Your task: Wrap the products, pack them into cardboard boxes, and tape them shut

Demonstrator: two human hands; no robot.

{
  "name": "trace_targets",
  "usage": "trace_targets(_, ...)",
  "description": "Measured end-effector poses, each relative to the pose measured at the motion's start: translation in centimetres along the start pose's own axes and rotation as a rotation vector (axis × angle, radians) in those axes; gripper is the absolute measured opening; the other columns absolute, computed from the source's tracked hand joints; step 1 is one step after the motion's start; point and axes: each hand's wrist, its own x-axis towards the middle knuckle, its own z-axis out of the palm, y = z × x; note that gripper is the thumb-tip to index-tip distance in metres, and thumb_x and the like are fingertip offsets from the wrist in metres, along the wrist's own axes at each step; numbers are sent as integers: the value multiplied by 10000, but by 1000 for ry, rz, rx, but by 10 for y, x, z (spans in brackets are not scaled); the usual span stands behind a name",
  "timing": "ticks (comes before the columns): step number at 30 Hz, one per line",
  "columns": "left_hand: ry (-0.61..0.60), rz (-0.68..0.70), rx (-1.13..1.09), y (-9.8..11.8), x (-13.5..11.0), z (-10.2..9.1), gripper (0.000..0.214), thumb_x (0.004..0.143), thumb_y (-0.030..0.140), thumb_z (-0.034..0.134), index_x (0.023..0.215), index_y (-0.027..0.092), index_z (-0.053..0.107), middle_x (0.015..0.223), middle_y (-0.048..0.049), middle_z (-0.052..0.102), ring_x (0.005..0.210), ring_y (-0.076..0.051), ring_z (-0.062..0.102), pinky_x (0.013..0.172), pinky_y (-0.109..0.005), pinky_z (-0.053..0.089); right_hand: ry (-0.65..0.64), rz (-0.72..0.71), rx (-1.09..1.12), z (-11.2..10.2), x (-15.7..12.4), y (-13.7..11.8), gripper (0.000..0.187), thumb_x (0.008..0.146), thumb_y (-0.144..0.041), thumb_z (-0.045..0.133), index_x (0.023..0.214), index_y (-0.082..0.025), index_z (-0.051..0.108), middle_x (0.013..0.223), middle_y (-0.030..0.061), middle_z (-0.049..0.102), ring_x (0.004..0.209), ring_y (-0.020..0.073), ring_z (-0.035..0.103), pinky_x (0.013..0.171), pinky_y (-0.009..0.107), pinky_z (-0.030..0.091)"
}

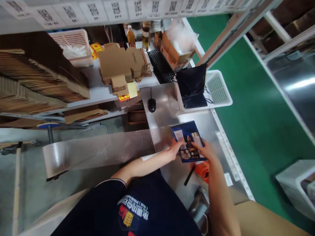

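A dark blue printed box (188, 139) with product pictures lies flat on the metal worktable (167, 108). My left hand (175, 148) rests against its near left edge with fingers stretched out. My right hand (206, 149) lies on its near right corner, fingers spread over the print. Both hands touch the box; neither wraps around it. A sheet of textured wrapping paper (98, 150) stretches leftward from under the box's near side.
An orange tape dispenser (203, 170) lies by my right wrist. A black mouse (152, 105), a keyboard (161, 65) and a white basket (219, 90) holding a black pouch sit further back. Flat cardboard boxes (120, 65) are piled on the left shelf. Green floor lies to the right.
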Motion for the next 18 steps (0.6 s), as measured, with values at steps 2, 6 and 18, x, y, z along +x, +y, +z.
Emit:
trace_targets(2, -9, 5, 84, 1, 7, -2, 516, 667, 265, 692, 1167, 229, 570, 856, -14, 654, 723, -189, 637, 673, -323, 532, 55, -8, -66, -1, -7, -3, 569, 794, -563, 721, 1229, -196, 695, 1173, 139, 754, 1134, 354, 683, 988, 456, 526)
trace_targets(6, -99, 3, 125, 0, 15, -27, 575, 636, 255, 614, 1206, 244, 543, 815, 14, 627, 674, -175, 619, 642, -309, 522, 150, -64, -311, 20, -30, -15, 613, 917, -573, 600, 1365, -155, 595, 1283, 195, 694, 1179, 363, 654, 950, 421, 528)
trace_targets(18, 114, 524, 674, -14, -10, -95, 750, 715, 121, 697, 1445, 213, 556, 1650, -125, 385, 1568, -331, 282, 1306, -490, 250, 550, -200, -722, 153, -98, -68, 596, 1048, -273, 286, 1566, 4, 387, 1461, 397, 493, 1312, 490, 547, 892, 602, 526)
